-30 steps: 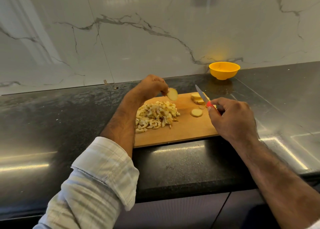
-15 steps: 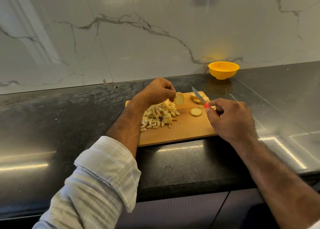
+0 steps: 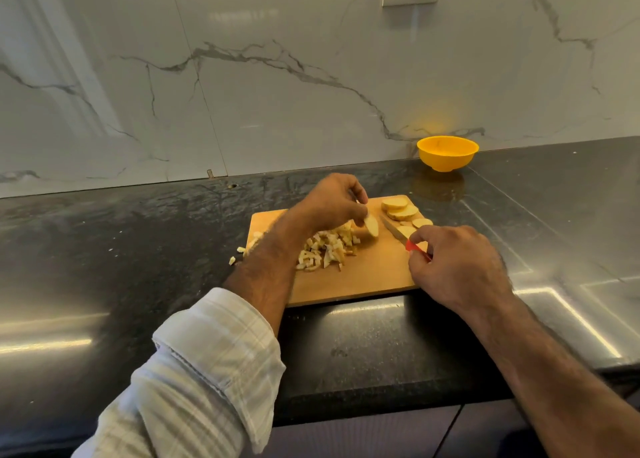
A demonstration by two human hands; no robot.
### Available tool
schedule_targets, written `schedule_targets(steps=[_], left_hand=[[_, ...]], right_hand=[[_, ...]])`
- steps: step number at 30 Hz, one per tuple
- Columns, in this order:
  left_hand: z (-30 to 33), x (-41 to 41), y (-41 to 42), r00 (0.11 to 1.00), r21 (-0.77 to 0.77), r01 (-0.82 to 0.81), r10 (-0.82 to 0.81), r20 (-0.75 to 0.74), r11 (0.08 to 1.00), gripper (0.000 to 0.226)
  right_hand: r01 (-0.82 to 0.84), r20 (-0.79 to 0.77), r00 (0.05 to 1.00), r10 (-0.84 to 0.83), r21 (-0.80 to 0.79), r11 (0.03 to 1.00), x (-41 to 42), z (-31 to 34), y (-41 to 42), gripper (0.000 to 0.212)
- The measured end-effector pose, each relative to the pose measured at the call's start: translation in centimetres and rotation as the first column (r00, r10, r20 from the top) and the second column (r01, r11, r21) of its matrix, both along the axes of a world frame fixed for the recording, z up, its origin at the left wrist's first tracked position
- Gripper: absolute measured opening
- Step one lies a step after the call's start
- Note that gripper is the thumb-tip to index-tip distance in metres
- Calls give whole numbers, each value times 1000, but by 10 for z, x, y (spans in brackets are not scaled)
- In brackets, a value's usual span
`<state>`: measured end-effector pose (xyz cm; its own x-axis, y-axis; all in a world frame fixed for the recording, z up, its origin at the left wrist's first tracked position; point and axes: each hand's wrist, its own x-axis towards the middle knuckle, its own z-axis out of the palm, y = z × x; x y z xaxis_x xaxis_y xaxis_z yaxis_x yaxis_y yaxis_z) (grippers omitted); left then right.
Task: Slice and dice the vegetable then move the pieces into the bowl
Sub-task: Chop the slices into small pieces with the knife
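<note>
- Our left hand (image 3: 334, 203) pinches one round slice (image 3: 370, 226) between thumb and fingertips, tilted on edge just above the cutting board (image 3: 363, 277) beside the diced pile (image 3: 327, 249).
- Our right hand (image 3: 453, 267) grips the red handle of the knife (image 3: 401, 237); its blade lies low over the board, pointing toward the held slice.
- We judge the step in hand to be dicing this slice. To do it well we should lay it flat first, so it cannot rock, then curl the left fingertips back from the edge and cut strips before turning them for cross cuts.
- The remaining slices (image 3: 401, 211) wait near the board's far right corner, some overlapping; we would take them one by one, or stack only a few, since wet discs probably slide on each other.
- The vegetable looks pale yellow and firm with a thin tan skin, likely a potato. The diced bits are small, irregular sticks and cubes.
- A few stray pieces (image 3: 237, 255) have landed on the dark, glossy tabletop (image 3: 138, 249) left of the board and will need gathering.
- The yellow bowl (image 3: 447, 152), smooth and round, stands well apart by the marble wall; whether it holds anything we cannot tell.
</note>
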<state>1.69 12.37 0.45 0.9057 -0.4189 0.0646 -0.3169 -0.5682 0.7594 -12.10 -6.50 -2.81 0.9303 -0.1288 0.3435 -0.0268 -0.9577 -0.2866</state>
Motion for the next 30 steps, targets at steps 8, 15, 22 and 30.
schedule_targets(steps=[8, 15, 22, 30], left_hand=[[-6, -6, -13, 984, 322, 7, -64, 168, 947, 7], [0, -1, 0, 955, 462, -44, -99, 280, 886, 8], [-5, -8, -13, 954, 456, 132, -237, 182, 880, 25], [-5, -7, -13, 965, 452, 45, -155, 210, 891, 19]], right_hand=[[-1, -26, 1000, 2, 57, 998, -1, 1, 2, 35], [-20, -112, 993, 27, 62, 998, 0, 3, 10, 46], [-22, -212, 977, 14, -33, 999, 2, 10, 16, 37], [-25, -323, 946, 29, 17, 1000, -2, 21, 21, 44]])
